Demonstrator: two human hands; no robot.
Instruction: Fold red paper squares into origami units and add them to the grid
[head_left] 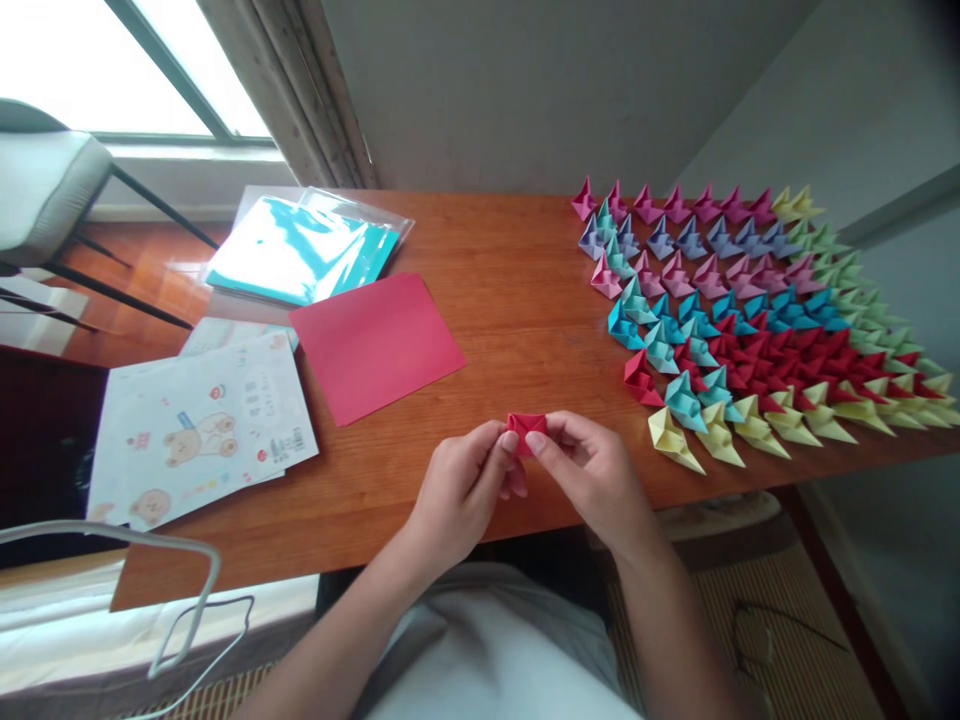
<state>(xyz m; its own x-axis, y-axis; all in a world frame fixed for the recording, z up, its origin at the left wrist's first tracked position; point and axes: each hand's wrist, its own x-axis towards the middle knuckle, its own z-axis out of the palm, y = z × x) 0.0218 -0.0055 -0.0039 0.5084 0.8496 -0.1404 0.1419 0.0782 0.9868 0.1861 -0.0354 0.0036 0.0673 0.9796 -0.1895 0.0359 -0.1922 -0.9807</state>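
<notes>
A small piece of folded red paper point(527, 424) is held up over the table's front edge, between my two hands. My left hand point(469, 480) pinches its left side, with the thumb on the near face. From the other side, my right hand point(592, 475) grips it, the thumb pressing on its front. Fold lines show along its upper part; my fingers hide some of the rest. Beyond my left hand lies a flat stack of red paper sheets point(379, 345).
Rows of folded paper figures in several colours point(750, 310) cover the right of the wooden table point(502, 290). Plastic-wrapped turquoise paper point(307, 250) and a bear-printed packet point(210, 430) lie at the left. A white cable point(202, 560) hangs front left, and a chair point(52, 190) stands beyond.
</notes>
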